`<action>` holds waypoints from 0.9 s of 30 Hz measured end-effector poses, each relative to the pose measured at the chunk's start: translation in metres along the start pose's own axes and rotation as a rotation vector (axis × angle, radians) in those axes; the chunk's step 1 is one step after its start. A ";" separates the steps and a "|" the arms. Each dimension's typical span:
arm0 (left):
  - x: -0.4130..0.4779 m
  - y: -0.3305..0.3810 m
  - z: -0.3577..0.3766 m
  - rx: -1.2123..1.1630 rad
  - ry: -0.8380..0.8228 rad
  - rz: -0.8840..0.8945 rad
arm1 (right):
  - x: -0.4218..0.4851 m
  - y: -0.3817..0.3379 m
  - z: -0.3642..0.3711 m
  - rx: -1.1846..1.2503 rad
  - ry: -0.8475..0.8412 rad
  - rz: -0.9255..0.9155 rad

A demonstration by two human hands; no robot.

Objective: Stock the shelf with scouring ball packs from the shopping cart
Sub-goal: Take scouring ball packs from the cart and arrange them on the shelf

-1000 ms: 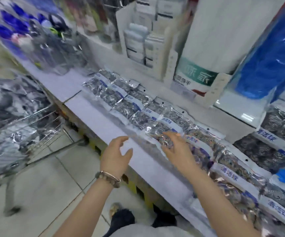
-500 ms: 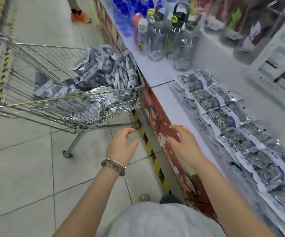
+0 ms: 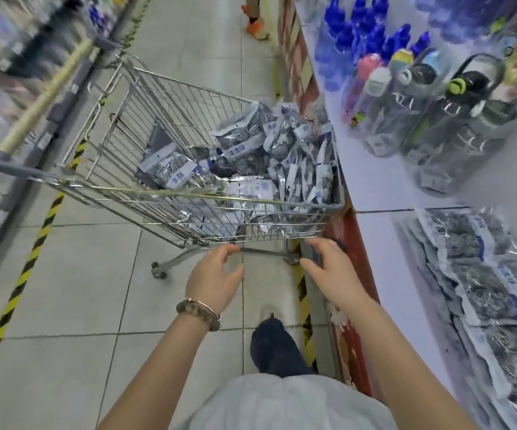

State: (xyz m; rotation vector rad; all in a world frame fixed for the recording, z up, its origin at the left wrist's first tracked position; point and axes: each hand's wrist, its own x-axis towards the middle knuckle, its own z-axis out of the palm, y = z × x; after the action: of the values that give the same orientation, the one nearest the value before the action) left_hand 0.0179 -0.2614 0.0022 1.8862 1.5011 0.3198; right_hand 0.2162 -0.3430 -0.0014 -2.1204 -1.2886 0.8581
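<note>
- Hands: the left hand (image 3: 217, 274) and the right hand (image 3: 331, 271) are both empty, with fingers loosely spread and slightly curled, gripping nothing. They are poised just short of the near end of the shopping cart (image 3: 189, 193), which lies at 12 o'clock from them
- Task items: the scouring ball packs (image 3: 282, 156) form a loose heap inside the cart, banked highest against its wall at 3 o'clock, just beside the shelf (image 3: 381, 243). A stocked row (image 3: 474, 274) of the same packs lies overlapped on the shelf at 3 to 4 o'clock of the right hand
- Hazard 1 — the cart stands on wheels, so a reach that leans on its wire end would likely roll it away toward 12 o'clock, taking the heap out of reach
- Hazard 2 — the packs look glossy and slippery. Pulling one from the banked heap may drag its neighbours over the rim onto the floor, and a loose pinch may let it slip mid-carry
- Hazard 3: water bottles (image 3: 437, 125) stand upright on the shelf at 1 to 2 o'clock, near the cart's far corner, where an arm swinging a pack across could tip them
- Hazard 4: the stocked row is tiled one pack over the next, so a pack dropped carelessly on the overlap could slide or push the row askew
- Note: the margins of the view are blurred, and detail in the far aisle cannot be read
</note>
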 end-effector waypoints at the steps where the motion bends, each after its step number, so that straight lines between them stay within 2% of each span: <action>1: 0.017 0.005 -0.003 0.001 0.004 0.000 | 0.020 -0.003 -0.003 -0.002 -0.008 -0.008; 9: 0.134 0.026 -0.038 -0.042 0.084 -0.059 | 0.160 -0.049 -0.015 -0.021 -0.154 -0.097; 19: 0.225 -0.020 -0.073 -0.121 0.110 -0.272 | 0.270 -0.091 0.024 -0.086 -0.272 -0.094; 22: 0.265 -0.050 -0.085 -0.266 0.105 -0.362 | 0.308 -0.108 0.047 -0.095 -0.297 -0.055; 27: 0.338 -0.098 -0.108 -0.648 0.046 -0.672 | 0.375 -0.139 0.098 -0.155 -0.394 0.022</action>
State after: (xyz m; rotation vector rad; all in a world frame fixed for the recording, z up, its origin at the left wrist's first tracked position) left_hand -0.0179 0.1003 -0.0577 0.8243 1.6979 0.4578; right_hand 0.1950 0.0636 -0.0647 -2.1566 -1.5716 1.2700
